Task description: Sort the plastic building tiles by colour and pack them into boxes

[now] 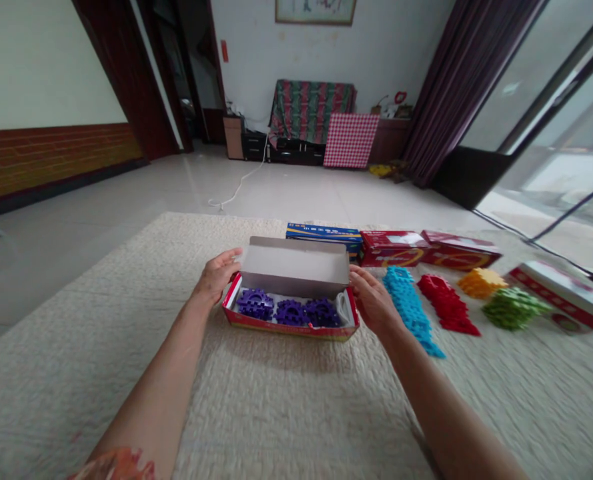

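Note:
An open red cardboard box (286, 331) lies on the cream textured cover in front of me, its grey-lined lid (296, 263) raised at the far side. Inside, purple notched plastic pieces (291, 312) sit in three groups on white lining, with a white coiled item (343, 309) at the right end. My left hand (218, 273) grips the box at its left side by the lid, fingers closed at the edge. On the opposite side, my right hand (373, 298) holds the box near the lid's right corner; its fingertips are partly hidden.
Right of the box lie blue (410, 310), red (449, 305), yellow (481, 283) and green (513, 308) plastic pieces. Behind stand a blue box (323, 233) and two red boxes (393, 248). A white-and-red box (561, 297) lies far right.

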Demonstrator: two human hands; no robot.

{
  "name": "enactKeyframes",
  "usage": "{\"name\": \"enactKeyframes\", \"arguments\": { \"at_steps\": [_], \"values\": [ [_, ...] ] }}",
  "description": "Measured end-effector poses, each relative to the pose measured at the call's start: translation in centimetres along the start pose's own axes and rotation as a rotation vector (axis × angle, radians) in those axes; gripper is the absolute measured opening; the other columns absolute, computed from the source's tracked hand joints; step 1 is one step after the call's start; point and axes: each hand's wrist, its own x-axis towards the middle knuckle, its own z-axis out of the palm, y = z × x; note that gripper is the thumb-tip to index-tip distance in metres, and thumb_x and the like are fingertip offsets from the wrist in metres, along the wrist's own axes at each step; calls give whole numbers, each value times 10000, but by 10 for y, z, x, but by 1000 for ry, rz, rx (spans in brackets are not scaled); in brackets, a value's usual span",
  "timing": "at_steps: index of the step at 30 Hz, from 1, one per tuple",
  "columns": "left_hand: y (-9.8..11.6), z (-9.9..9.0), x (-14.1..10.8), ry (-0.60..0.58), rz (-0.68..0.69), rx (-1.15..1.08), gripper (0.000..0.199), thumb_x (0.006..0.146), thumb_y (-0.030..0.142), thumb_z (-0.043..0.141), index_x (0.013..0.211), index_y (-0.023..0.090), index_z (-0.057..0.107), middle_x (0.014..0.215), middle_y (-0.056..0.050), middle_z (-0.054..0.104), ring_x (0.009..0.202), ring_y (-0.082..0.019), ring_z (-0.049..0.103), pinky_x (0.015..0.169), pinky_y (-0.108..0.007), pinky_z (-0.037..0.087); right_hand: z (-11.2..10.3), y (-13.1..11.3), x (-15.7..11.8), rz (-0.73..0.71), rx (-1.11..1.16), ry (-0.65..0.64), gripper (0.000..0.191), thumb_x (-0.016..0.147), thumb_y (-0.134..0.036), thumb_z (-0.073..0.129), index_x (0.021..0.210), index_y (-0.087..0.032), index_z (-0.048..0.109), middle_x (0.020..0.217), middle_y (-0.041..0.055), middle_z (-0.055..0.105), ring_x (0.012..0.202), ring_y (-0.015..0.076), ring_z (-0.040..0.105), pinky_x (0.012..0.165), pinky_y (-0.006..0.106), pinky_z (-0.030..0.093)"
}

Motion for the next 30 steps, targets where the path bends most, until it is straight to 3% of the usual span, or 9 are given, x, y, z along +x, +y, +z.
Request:
{"name": "enactKeyframes", "arguments": {
  "at_steps": [4,9,18,23,30],
  "values": [
    [0,2,-10,-1,76,13,761,591,179,680,1334,133,522,761,-1,705,543,-113,625,538,-207,467,-4,-1,1,23,75,-34,489,613,-440,783,1029,-238,623,883,14,746,808,224,701,693,344,543],
    [0,1,-29,-58,74,-44,538,643,320,708,1145,136,647,753,-26,726,653,-165,678,606,-243,515,-7,-6,-4,8,69,-168,453,588,-390,802,984,-216,671,902,20,751,796,202,691,753,330,524],
    [-8,-8,-34,-81,75,-202,467,644,377,764,1049,158,685,798,-37,748,772,-210,709,720,-292,534,-6,-1,-18,-249,-123,-86,412,695,-444,748,1035,-224,670,1011,35,730,918,219,667,865,386,512],
    [-7,-17,-36,-164,97,-206,298,641,330,768,883,159,736,844,-67,757,828,-226,709,807,-314,522,-7,3,-20,-248,-109,-71,392,695,-447,759,1014,-234,679,986,34,731,903,227,671,855,400,523],
    [-9,-22,-35,-203,73,-222,292,617,278,764,890,176,756,914,-74,764,845,-229,709,814,-317,525,-7,6,-20,-215,-66,-81,380,703,-426,767,1023,-237,684,975,26,735,904,216,677,859,379,517]
  ]
}}
